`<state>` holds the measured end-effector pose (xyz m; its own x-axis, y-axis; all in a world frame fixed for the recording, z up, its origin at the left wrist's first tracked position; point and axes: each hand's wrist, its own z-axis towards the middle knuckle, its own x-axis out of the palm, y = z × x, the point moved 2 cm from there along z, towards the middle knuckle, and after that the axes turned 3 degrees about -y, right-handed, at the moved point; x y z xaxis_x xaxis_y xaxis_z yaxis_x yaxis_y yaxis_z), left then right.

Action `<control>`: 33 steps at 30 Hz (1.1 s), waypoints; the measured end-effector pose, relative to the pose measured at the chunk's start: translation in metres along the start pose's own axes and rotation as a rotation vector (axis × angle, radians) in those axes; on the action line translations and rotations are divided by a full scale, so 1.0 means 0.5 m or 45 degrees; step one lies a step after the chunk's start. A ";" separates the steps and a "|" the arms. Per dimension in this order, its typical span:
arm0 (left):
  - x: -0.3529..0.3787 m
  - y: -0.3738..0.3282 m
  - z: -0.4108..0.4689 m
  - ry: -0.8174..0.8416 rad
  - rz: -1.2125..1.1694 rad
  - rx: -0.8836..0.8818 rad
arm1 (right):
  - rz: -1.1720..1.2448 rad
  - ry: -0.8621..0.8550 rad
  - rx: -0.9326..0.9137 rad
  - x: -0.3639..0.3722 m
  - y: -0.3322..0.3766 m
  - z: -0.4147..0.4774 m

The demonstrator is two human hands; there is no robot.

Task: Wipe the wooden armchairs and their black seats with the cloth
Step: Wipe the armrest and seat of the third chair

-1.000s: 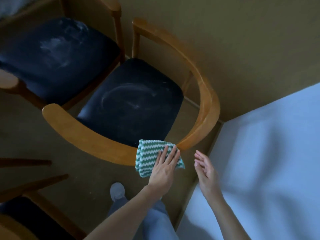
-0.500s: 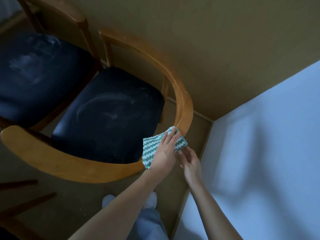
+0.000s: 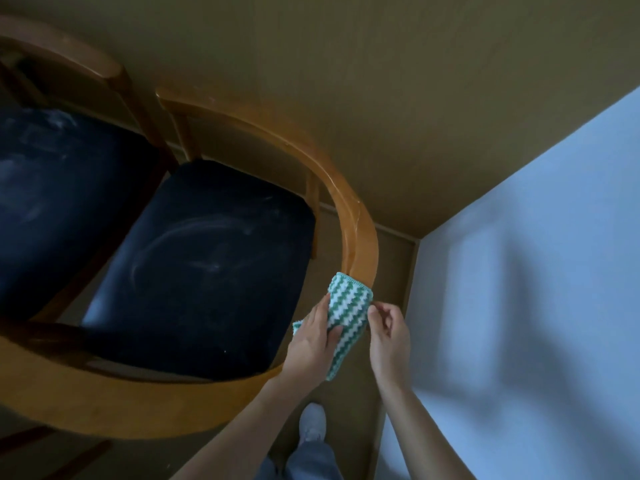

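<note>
A wooden armchair with a curved back rail (image 3: 358,223) stands below me, its black seat (image 3: 214,268) streaked with pale wipe marks. A green-and-white zigzag cloth (image 3: 348,306) is draped over the rail at its right bend. My left hand (image 3: 313,341) presses on the cloth's left side, thumb on top. My right hand (image 3: 388,332) pinches the cloth's right edge with its fingertips. A second armchair (image 3: 69,67) with a dusty black seat (image 3: 52,188) stands to the left.
A brown wall (image 3: 415,98) runs behind the chairs and meets a pale blue wall (image 3: 536,289) on the right, leaving a narrow strip of floor. My shoe (image 3: 313,422) and trouser leg show below. Dark chair legs (image 3: 52,445) lie at the bottom left.
The cloth has slid rightward along the curved rail to its right bend. My right hand came in from the side and now pinches the cloth's edge.
</note>
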<state>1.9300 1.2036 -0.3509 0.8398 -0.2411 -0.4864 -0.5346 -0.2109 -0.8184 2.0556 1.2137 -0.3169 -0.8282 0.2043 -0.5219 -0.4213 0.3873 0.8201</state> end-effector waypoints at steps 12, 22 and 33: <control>-0.013 -0.099 0.353 0.105 -0.531 -0.363 | 0.187 -0.112 0.105 -0.035 -0.049 0.028; -0.075 -0.126 0.533 -0.165 -0.499 -0.718 | 0.244 0.127 -0.049 0.010 0.028 0.104; -0.007 -0.081 0.398 -0.002 -0.666 -0.392 | 0.168 0.136 -0.060 -0.004 0.013 0.106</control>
<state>1.9677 1.4014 -0.3768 0.9986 -0.0297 -0.0440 -0.0530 -0.5655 -0.8231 2.0739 1.2638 -0.3229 -0.9108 0.1530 -0.3834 -0.3213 0.3204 0.8911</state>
